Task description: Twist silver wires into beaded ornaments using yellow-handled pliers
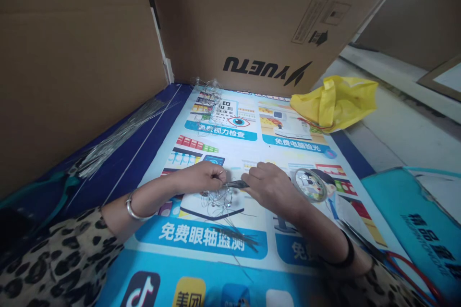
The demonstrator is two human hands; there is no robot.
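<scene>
the glinting wire tangle (220, 200) is sitting just below the view's centre. from it, the left hand (203, 176) is pinching wire at eleven o'clock; the right hand (268, 184) is wrapping round a dark metal tool (236, 184) at one. keeping the pinch near the tool's tip is probably giving steadier control. loose wires (120, 139) are lying at ten o'clock, scissors (382, 255) at four.

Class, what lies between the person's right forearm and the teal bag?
Red-handled scissors lie between the right forearm and the teal bag, as the head view shows.
</scene>
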